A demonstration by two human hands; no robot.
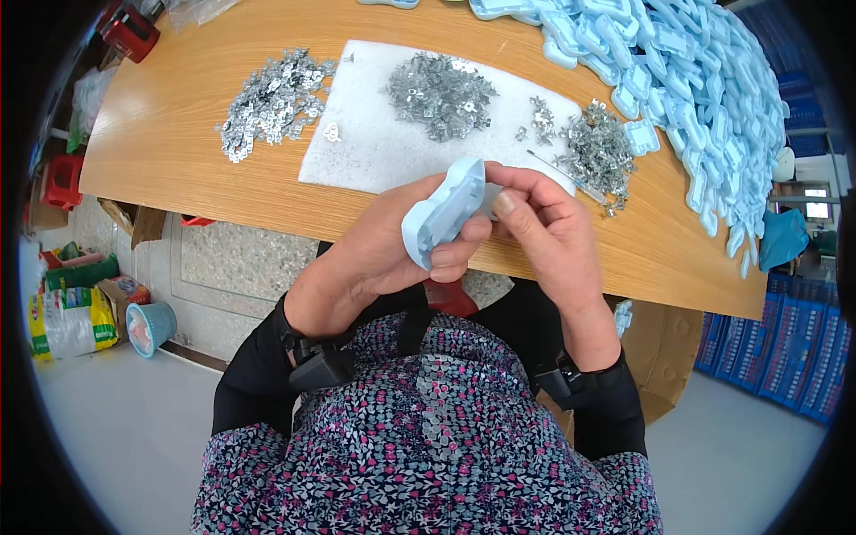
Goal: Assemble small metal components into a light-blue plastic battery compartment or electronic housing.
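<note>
My left hand grips a light blue plastic housing, held tilted over the near edge of the wooden table. My right hand presses thumb and fingertips against the upper end of the same housing; whether a small metal piece sits under the fingers I cannot tell. On a white foam mat just beyond my hands lies a heap of small metal clips. A second heap of clips lies to the right and a third heap to the left on the bare wood.
A big pile of light blue plastic housings covers the table's far right. A thin tool lies by the right heap. A red device sits at the far left corner. Bags and a small basket stand on the floor at left, blue crates at right.
</note>
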